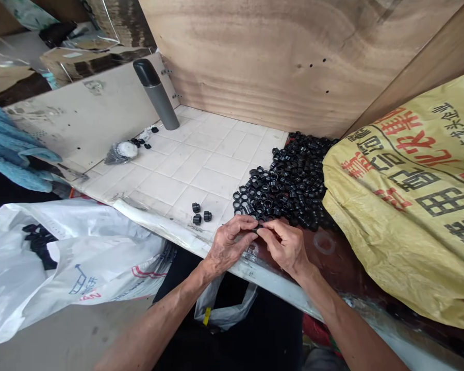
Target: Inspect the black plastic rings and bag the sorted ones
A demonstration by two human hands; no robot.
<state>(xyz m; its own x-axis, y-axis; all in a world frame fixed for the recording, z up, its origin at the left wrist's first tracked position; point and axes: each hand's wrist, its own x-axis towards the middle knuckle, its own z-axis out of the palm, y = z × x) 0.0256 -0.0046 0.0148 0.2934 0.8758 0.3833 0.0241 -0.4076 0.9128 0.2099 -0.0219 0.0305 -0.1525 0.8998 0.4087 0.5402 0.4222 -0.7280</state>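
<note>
My left hand (232, 238) and my right hand (284, 241) meet at the table's front edge, thumbs and forefingers pinched together on a small black plastic ring (258, 225). Most of that ring is hidden by the fingertips. Just beyond my hands spreads a big heap of black plastic rings (294, 180), some lying flat with their holes showing. To the left of my hands, several black ribbed caps (197, 219) sit in a small group on the white tiled surface.
A yellow printed sack (402, 196) leans over the right side. A grey flask (160, 100) stands at the back left, near a clear plastic bag (119, 153) and small black pieces. At the left, below the table, an open white sack (100, 263) holds black parts. Wooden boards (278, 67) wall the back.
</note>
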